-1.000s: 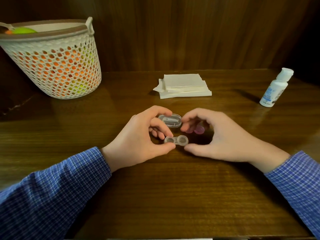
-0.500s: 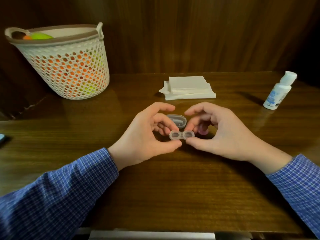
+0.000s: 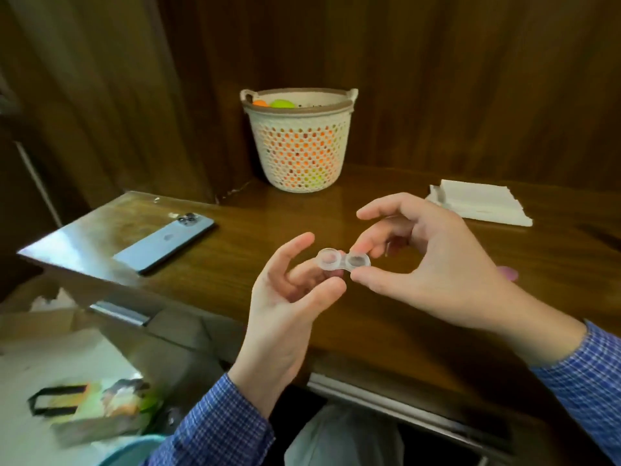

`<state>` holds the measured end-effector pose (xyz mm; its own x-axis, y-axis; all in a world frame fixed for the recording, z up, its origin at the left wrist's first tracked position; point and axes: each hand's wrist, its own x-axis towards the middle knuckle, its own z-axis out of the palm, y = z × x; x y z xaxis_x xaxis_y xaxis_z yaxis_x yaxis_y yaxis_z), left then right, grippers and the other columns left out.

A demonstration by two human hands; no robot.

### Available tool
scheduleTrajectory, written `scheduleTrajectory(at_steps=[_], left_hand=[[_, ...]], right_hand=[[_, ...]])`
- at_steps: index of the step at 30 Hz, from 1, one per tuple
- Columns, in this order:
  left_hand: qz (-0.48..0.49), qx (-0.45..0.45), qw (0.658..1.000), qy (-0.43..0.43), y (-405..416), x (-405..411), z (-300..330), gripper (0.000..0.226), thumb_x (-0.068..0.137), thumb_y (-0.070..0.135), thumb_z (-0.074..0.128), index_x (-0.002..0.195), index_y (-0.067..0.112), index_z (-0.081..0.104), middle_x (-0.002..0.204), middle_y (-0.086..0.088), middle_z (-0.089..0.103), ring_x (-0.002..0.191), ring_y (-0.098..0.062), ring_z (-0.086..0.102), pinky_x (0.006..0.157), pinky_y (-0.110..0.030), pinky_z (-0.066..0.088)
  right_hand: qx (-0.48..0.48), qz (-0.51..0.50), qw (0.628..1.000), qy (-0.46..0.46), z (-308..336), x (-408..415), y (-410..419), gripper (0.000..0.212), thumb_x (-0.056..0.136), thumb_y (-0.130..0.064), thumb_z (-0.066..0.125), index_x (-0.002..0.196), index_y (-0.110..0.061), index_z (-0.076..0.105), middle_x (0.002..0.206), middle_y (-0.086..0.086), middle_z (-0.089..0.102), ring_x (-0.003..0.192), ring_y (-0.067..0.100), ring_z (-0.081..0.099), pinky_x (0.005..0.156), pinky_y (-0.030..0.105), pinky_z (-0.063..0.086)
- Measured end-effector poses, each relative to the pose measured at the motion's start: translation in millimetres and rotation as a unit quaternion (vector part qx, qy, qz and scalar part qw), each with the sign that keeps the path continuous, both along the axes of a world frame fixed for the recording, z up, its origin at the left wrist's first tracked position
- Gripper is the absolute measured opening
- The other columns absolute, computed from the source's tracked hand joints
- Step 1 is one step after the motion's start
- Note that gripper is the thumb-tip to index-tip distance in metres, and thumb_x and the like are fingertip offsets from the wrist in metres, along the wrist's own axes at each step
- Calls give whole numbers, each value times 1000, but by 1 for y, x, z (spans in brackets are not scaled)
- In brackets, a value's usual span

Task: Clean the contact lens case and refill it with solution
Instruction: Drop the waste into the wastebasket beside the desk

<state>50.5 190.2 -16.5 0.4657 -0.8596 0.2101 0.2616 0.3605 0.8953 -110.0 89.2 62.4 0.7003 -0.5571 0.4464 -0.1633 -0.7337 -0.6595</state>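
The table (image 3: 386,317) is carrying a basket (image 3: 299,146) at 12 o'clock, a phone (image 3: 164,242) at 9 and tissues (image 3: 480,203) at 2. Above it the right hand (image 3: 433,264) and left hand (image 3: 285,297) are each pinching one end of the case (image 3: 343,260), thumb below, fingers behind, other fingers loosely spread. The case, uncapped and held level, is looking light, stiff and slick; pinching the rims or the bridge seems safest.
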Motion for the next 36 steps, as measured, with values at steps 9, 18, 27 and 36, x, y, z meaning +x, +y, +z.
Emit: scheduleTrajectory(at_steps=[9, 18, 27, 36], left_hand=[[83, -84, 968, 223, 113, 64, -37, 87, 68, 23, 96, 142, 12, 51, 123, -11, 75, 129, -25, 63, 94, -31, 58], [174, -76, 962, 196, 200, 145, -76, 80, 74, 22, 92, 142, 11, 51, 115, -10, 74, 112, -22, 71, 95, -32, 57], [290, 213, 930, -81, 298, 236, -172, 68, 75, 15, 91, 134, 18, 59, 103, -12, 80, 101, -29, 77, 86, -34, 62], [114, 576, 729, -351, 292, 272, -308, 64, 93, -8, 62, 150, 2, 34, 139, -23, 56, 121, -35, 59, 104, -48, 49]], right_hand=[[44, 119, 992, -7, -36, 116, 102, 54, 76, -35, 88, 122, -31, 60, 96, -26, 74, 96, 2, 71, 83, 14, 56], [88, 184, 979, -3, -80, 213, 170, 52, 77, -42, 87, 121, -35, 60, 101, -30, 71, 101, -5, 67, 82, 11, 53], [128, 223, 965, 56, -138, 263, 170, 27, 88, -19, 77, 111, -26, 65, 92, -13, 74, 91, 5, 70, 80, 16, 55], [97, 298, 935, 167, -191, 286, 188, 25, 91, -16, 73, 113, -21, 63, 88, -12, 71, 85, 6, 66, 71, 14, 52]])
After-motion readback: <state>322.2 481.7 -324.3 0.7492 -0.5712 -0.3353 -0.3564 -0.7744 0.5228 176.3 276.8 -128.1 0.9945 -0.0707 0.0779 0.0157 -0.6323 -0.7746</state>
